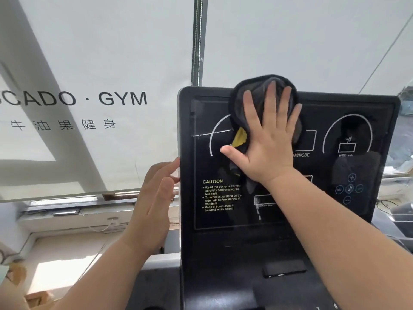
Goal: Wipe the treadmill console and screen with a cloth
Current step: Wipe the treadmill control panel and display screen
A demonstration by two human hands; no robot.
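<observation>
Right hand (pixel 268 142), fingers spread, pressed the cloth (pixel 257 95) on the upper screen (pixel 214 166), left hand (pixel 154 198) open beside its edge; wiping right could've triggered buttons (pixel 349 188).

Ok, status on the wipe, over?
Right hand flat, pressing cloth on upper screen. Left hand open at console left edge. Nothing in the way.

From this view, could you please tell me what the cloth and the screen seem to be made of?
Cloth: probably microfibre or terry, dark grey and matte; it bunches in soft folds under the right hand, with a stitched black edge. Screen: likely glass or acrylic, glossy black; it mirrors the arm.
</observation>
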